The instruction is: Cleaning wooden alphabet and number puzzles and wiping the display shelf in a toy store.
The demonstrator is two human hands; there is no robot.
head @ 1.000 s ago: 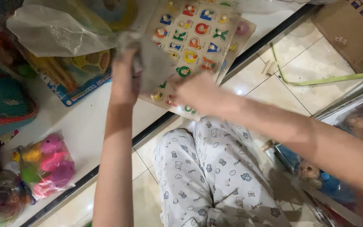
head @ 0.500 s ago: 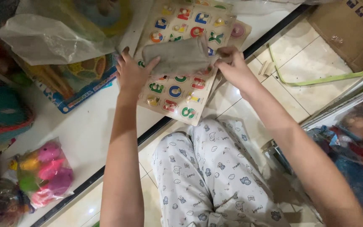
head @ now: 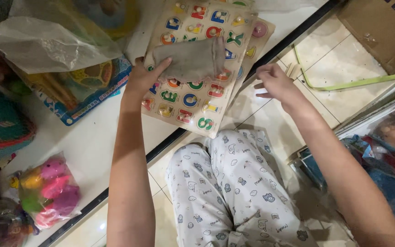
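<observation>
While the left hand (head: 145, 77) presses a folded grey cloth (head: 189, 60) onto the wooden letter puzzle board (head: 197, 98) at the upper middle, the right hand (head: 275, 82) hovers loosely open, holding nothing. Wiping looks underway; rubbing needs gentle pushes.

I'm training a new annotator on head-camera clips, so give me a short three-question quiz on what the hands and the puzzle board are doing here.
1. True or false: the left hand presses a grey cloth onto the wooden letter puzzle board.
2. What does the right hand hold?
A. the cloth
B. nothing
C. a bag of toys
3. Fill in: the bag of bright plastic toys lies on the person's ____ side.

Key:
1. True.
2. B; it hovers open, beside the board's edge.
3. Left.
</observation>
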